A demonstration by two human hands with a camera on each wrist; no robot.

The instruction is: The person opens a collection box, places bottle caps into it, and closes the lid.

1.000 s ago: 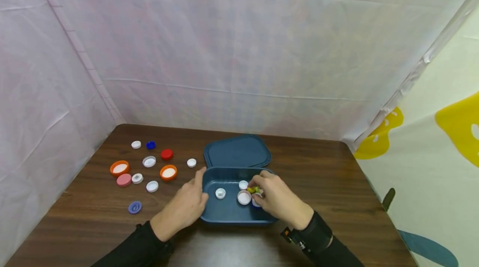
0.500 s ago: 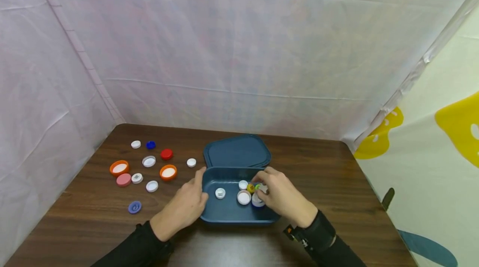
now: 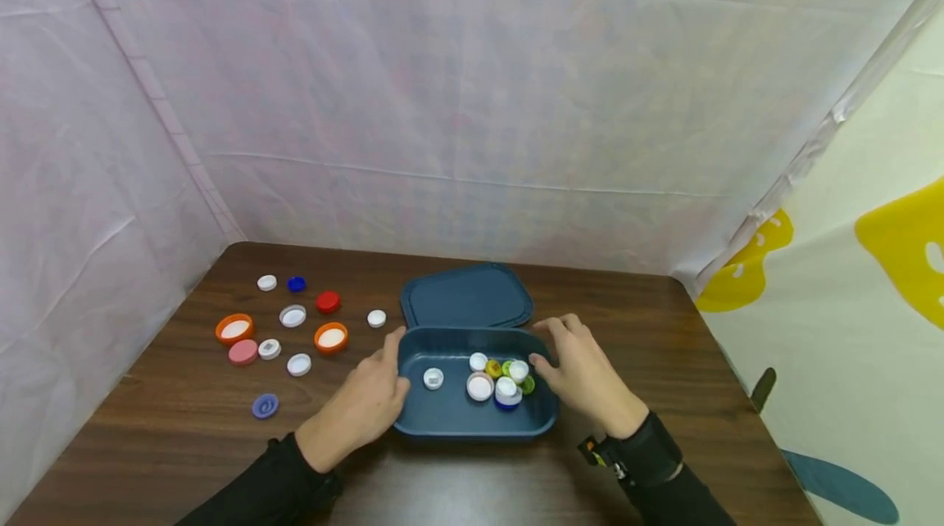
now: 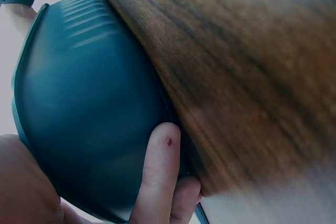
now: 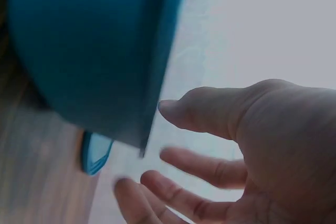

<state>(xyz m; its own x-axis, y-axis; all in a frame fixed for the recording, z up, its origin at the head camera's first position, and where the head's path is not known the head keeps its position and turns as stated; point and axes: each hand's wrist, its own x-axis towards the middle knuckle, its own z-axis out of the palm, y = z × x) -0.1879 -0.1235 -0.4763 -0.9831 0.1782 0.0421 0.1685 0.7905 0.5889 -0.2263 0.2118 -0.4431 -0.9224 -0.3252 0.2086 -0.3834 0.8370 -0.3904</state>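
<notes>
A dark blue container (image 3: 472, 426) stands on the brown table, with several small caps (image 3: 501, 378) in it: white, yellow, green and blue. My left hand (image 3: 366, 399) grips its left end, thumb on the rim and fingers (image 4: 157, 174) against the outer wall (image 4: 89, 103). My right hand (image 3: 584, 366) hovers just off the right end with fingers spread and nothing in it. In the right wrist view its thumb (image 5: 210, 111) is close to the container's rim (image 5: 157, 77). The container's lid (image 3: 468, 297) lies flat right behind it.
Loose caps lie on the table to the left: two orange (image 3: 234, 328) (image 3: 331, 337), pink (image 3: 242, 351), red (image 3: 328, 301), blue (image 3: 297, 283), pale blue (image 3: 265, 405) and several white. White sheeting walls the table at the back and left.
My right hand has let go of the yellow and green caps inside the container and drawn back to its right end, fingers spreading. The left hand has stayed put.
</notes>
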